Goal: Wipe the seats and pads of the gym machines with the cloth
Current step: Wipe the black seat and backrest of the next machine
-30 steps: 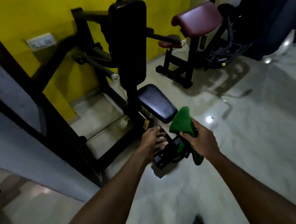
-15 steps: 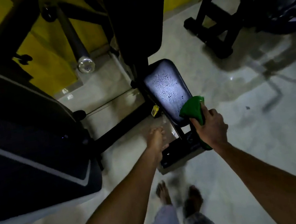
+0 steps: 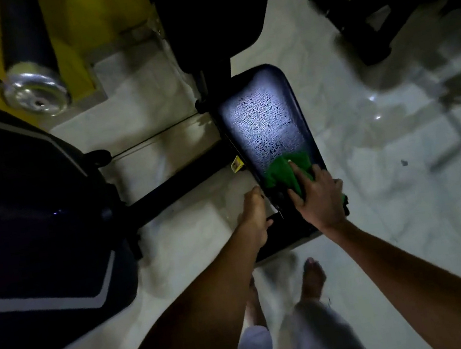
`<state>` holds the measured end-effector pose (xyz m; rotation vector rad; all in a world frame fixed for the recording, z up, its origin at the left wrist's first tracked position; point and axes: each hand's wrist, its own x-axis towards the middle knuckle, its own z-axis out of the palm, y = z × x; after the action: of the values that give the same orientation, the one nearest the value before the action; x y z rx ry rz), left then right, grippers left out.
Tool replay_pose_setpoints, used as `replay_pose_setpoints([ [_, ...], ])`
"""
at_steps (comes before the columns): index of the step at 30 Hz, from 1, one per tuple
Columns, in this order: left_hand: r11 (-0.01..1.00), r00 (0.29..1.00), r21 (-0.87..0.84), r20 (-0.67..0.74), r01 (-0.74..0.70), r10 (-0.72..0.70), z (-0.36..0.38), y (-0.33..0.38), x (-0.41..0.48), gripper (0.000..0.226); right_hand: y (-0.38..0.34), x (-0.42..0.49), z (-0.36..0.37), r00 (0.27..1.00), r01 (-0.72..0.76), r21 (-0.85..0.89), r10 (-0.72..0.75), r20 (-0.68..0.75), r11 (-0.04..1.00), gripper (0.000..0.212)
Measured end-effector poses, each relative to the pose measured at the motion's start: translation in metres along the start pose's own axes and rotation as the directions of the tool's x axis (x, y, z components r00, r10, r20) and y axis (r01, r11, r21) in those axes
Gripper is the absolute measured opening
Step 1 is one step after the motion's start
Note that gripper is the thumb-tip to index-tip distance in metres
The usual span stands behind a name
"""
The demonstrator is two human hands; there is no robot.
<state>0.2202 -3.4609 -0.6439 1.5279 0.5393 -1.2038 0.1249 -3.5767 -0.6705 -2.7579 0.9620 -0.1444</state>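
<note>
A black padded seat (image 3: 263, 121) of a gym machine lies below me, shiny and speckled with droplets. My right hand (image 3: 317, 193) presses a green cloth (image 3: 280, 174) onto the near end of the seat, the index finger stretched over the cloth and the other fingers curled round it. My left hand (image 3: 255, 215) hangs beside the seat's near left edge with loosely curled fingers and holds nothing. The machine's black back pad (image 3: 215, 10) rises behind the seat.
A chrome-ended bar (image 3: 32, 85) sticks out at upper left before a yellow wall (image 3: 95, 17). A large dark padded machine part (image 3: 28, 218) fills the left. Another machine's black frame (image 3: 371, 1) stands upper right on the pale floor (image 3: 407, 191). My bare feet (image 3: 313, 276) stand below.
I have moved in over the seat and look more steeply down. My right hand has brought the green cloth from the seat's near tip onto its surface. My left hand stays beside the seat.
</note>
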Motion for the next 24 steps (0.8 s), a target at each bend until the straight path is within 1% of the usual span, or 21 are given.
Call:
replay_pose_setpoints([
  [1, 0.999, 0.999, -0.037, 0.030, 0.016, -0.015, 0.003, 0.003, 0.009, 0.044, 0.008, 0.010, 0.002, 0.999, -0.030, 0.044, 0.031, -0.034, 0.999, 0.061],
  [3, 0.991, 0.996, -0.115, 0.068, 0.069, -0.062, 0.008, 0.008, 0.022, 0.046, 0.015, 0.030, 0.000, 0.982, -0.151, 0.140, 0.165, -0.095, 0.979, 0.059],
  [4, 0.986, 0.994, -0.143, 0.077, 0.083, -0.073, 0.009, 0.010, 0.024, 0.049, 0.013, 0.038, -0.001, 0.954, -0.254, 0.184, 0.277, -0.112, 0.950, 0.057],
  [6, 0.977, 0.993, -0.184, 0.077, 0.105, -0.092, 0.014, 0.014, 0.031, 0.057, 0.000, 0.048, 0.001, 0.857, -0.454, 0.256, 0.497, -0.137, 0.853, 0.054],
  [7, 0.969, 0.992, -0.216, 0.074, 0.120, -0.106, 0.016, 0.014, 0.034, 0.061, -0.010, 0.046, 0.002, 0.841, -0.469, 0.256, 0.516, -0.162, 0.845, 0.053],
  [8, 0.956, 0.990, -0.258, 0.062, 0.141, -0.129, 0.019, 0.016, 0.037, 0.065, -0.018, 0.040, 0.007, 0.880, -0.401, 0.206, 0.438, -0.182, 0.892, 0.052],
  [9, 0.942, 0.988, -0.300, 0.058, 0.152, -0.141, 0.019, 0.017, 0.040, 0.069, -0.026, 0.027, 0.011, 0.948, -0.245, 0.119, 0.263, -0.180, 0.962, 0.052],
  [10, 0.928, 0.987, -0.338, 0.054, 0.159, -0.150, 0.019, 0.017, 0.042, 0.073, -0.031, 0.012, 0.014, 0.989, -0.023, 0.040, 0.028, -0.145, 0.999, 0.053],
  [11, 0.910, 0.986, -0.380, 0.057, 0.165, -0.155, 0.017, 0.017, 0.047, 0.076, -0.030, 0.003, 0.016, 0.978, 0.177, -0.008, -0.177, -0.110, 0.984, 0.055],
  [12, 0.894, 0.984, -0.411, 0.055, 0.178, -0.171, 0.015, 0.017, 0.046, 0.080, -0.023, 0.005, 0.015, 0.951, 0.299, -0.025, -0.300, -0.075, 0.954, 0.057],
  [13, 0.879, 0.982, -0.440, 0.047, 0.183, -0.181, 0.013, 0.013, 0.048, 0.083, -0.014, 0.014, 0.012, 0.935, 0.349, -0.024, -0.350, -0.051, 0.937, 0.058],
  [14, 0.883, 0.982, -0.432, 0.041, 0.184, -0.185, 0.011, 0.011, 0.050, 0.084, -0.005, 0.026, 0.010, 0.939, 0.341, -0.040, -0.342, -0.044, 0.939, 0.059],
  [15, 0.891, 0.983, -0.417, 0.044, 0.181, -0.180, 0.010, 0.009, 0.052, 0.084, 0.003, 0.037, 0.007, 0.958, 0.280, -0.053, -0.282, -0.057, 0.959, 0.059],
  [17, 0.899, 0.985, -0.404, 0.038, 0.170, -0.169, 0.013, 0.009, 0.052, 0.079, 0.016, 0.065, 0.001, 0.992, 0.054, 0.009, -0.052, -0.113, 0.999, 0.054],
  [18, 0.898, 0.984, -0.405, 0.028, 0.170, -0.174, 0.015, 0.012, 0.051, 0.076, 0.016, 0.075, 0.001, 0.987, -0.075, 0.075, 0.085, -0.138, 0.994, 0.053],
  [19, 0.898, 0.985, -0.410, 0.002, 0.157, -0.172, 0.017, 0.013, 0.051, 0.073, 0.010, 0.079, 0.000, 0.966, -0.189, 0.129, 0.208, -0.151, 0.973, 0.053],
  [20, 0.894, 0.987, -0.427, -0.030, 0.133, -0.161, 0.020, 0.015, 0.050, 0.071, -0.002, 0.078, 0.000, 0.946, -0.257, 0.149, 0.280, -0.162, 0.955, 0.053],
  [21, 0.887, 0.988, -0.449, -0.060, 0.103, -0.145, 0.021, 0.014, 0.051, 0.068, -0.017, 0.073, 0.002, 0.948, -0.252, 0.147, 0.275, -0.163, 0.956, 0.053],
  [22, 0.873, 0.987, -0.481, -0.089, 0.078, -0.137, 0.024, 0.011, 0.052, 0.064, -0.030, 0.061, 0.005, 0.971, -0.169, 0.123, 0.187, -0.149, 0.978, 0.054],
  [23, 0.860, 0.985, -0.507, -0.113, 0.057, -0.131, 0.027, 0.006, 0.057, 0.060, -0.039, 0.048, 0.007, 0.993, -0.009, 0.075, 0.017, -0.119, 0.997, 0.057],
  [24, 0.850, 0.985, -0.525, -0.118, 0.047, -0.128, 0.028, 0.002, 0.060, 0.057, -0.041, 0.037, 0.009, 0.982, 0.175, 0.029, -0.172, -0.080, 0.984, 0.060],
])
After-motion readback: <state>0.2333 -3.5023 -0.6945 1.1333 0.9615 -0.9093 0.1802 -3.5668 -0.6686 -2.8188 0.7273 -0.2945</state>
